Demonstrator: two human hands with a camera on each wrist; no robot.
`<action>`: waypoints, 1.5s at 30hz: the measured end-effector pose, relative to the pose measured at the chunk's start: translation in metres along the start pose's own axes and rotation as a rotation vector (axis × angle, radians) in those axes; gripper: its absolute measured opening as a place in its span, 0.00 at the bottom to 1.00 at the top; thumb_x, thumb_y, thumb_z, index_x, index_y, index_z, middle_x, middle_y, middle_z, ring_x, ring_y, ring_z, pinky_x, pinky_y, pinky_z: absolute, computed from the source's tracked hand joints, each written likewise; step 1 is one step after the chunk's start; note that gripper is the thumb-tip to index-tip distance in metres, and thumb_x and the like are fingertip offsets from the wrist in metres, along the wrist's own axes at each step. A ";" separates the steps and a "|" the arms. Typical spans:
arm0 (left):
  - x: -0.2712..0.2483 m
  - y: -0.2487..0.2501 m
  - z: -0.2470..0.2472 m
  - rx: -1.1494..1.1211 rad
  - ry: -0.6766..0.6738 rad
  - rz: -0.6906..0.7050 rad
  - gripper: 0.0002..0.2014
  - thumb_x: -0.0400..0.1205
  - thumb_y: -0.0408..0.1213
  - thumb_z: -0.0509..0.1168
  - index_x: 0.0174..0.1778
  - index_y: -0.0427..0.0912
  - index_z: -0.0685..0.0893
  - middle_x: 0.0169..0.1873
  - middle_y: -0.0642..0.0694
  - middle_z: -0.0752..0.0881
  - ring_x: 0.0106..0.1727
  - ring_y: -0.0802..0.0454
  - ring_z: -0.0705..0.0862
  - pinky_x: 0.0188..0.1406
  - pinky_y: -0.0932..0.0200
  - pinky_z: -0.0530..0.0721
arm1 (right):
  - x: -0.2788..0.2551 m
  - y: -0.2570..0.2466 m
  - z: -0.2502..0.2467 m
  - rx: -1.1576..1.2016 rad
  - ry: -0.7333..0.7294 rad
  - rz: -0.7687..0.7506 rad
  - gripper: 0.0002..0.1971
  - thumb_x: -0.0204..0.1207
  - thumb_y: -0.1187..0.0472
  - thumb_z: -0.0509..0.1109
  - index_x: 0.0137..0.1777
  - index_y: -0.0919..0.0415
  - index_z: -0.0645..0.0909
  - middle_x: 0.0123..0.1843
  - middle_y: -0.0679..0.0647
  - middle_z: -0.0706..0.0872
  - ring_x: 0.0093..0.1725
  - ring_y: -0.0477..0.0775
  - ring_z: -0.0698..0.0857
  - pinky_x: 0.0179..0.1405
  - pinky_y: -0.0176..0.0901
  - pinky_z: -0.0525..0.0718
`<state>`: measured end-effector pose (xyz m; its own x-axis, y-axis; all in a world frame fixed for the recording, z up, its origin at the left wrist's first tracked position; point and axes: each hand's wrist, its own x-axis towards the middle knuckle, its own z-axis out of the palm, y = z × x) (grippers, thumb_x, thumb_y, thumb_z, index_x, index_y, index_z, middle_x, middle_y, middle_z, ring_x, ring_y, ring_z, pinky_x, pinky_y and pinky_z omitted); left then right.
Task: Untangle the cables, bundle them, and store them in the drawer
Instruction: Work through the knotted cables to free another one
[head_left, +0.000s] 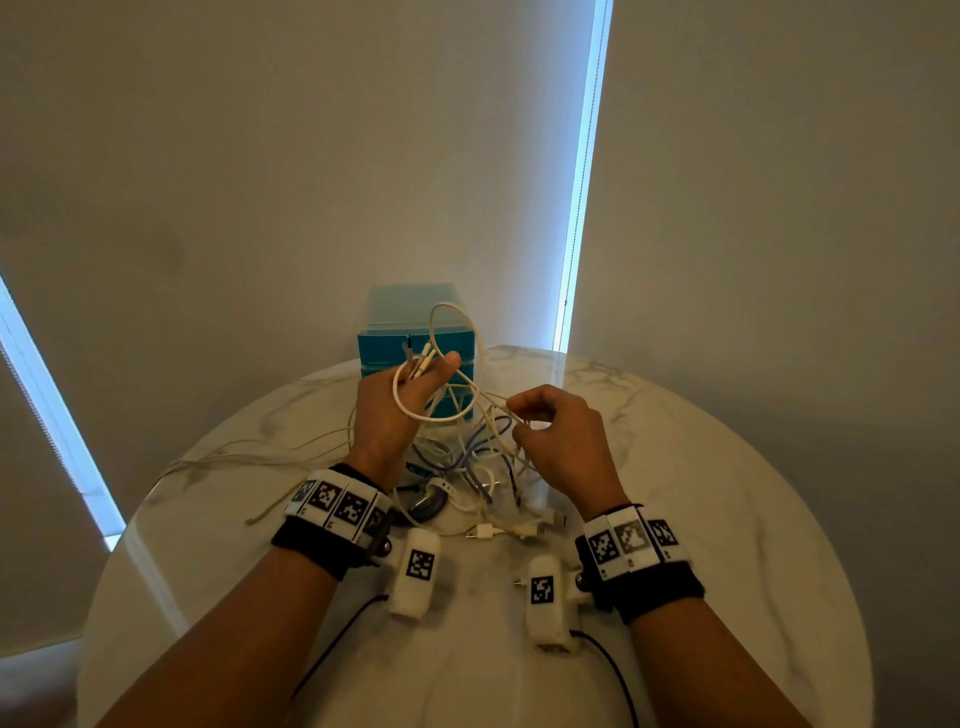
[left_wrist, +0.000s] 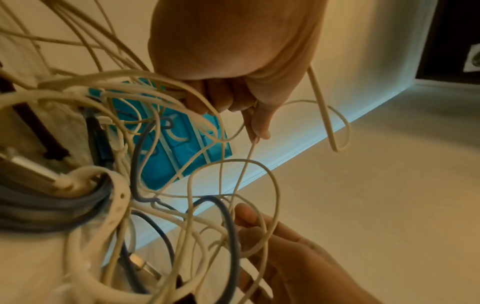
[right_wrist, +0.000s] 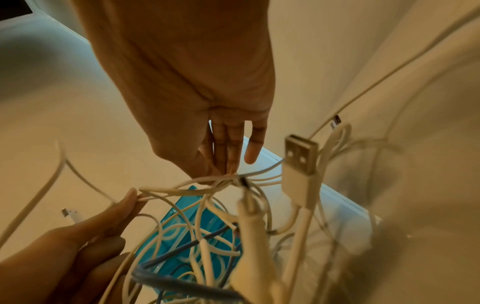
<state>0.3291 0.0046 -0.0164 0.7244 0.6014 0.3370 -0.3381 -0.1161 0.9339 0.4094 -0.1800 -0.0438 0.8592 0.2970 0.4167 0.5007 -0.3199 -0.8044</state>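
Observation:
A tangle of white, cream and grey-blue cables lies on the round marble table, partly lifted between my hands. My left hand grips several cable ends and a thick white loop, raised in front of the teal drawer unit. My right hand pinches thin cream strands beside it. In the left wrist view my left hand curls round cables over the drawer unit. In the right wrist view my right hand pinches a knot of strands, and a white USB plug hangs close by.
The drawer unit stands at the table's far edge with its drawers shut, against a wall and window blinds. Thin cream cable trails off to the table's left edge. Loose white plugs lie near my wrists.

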 end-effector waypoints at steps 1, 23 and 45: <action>0.001 0.000 0.000 -0.037 0.007 -0.032 0.11 0.80 0.46 0.82 0.50 0.41 0.98 0.45 0.46 0.97 0.47 0.53 0.94 0.53 0.53 0.88 | 0.000 0.000 0.000 -0.001 0.004 -0.008 0.11 0.78 0.67 0.81 0.57 0.54 0.93 0.53 0.44 0.95 0.54 0.41 0.91 0.51 0.26 0.83; 0.002 0.011 -0.021 0.026 -0.190 -0.163 0.16 0.88 0.53 0.70 0.58 0.45 0.96 0.23 0.60 0.86 0.25 0.64 0.78 0.27 0.68 0.75 | 0.004 -0.005 -0.012 0.110 0.306 0.005 0.03 0.80 0.53 0.83 0.51 0.48 0.94 0.51 0.45 0.92 0.47 0.41 0.91 0.55 0.39 0.91; 0.035 -0.005 -0.075 0.649 -0.007 -0.139 0.05 0.83 0.42 0.74 0.45 0.46 0.91 0.43 0.45 0.91 0.49 0.44 0.87 0.51 0.49 0.84 | 0.015 0.019 -0.038 0.750 0.561 0.435 0.05 0.79 0.55 0.84 0.51 0.52 0.93 0.49 0.52 0.96 0.50 0.48 0.95 0.32 0.43 0.83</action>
<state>0.3109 0.0859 -0.0179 0.7401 0.6401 0.2064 0.1879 -0.4916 0.8503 0.4354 -0.2154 -0.0370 0.9722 -0.2339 0.0094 0.1053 0.4010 -0.9100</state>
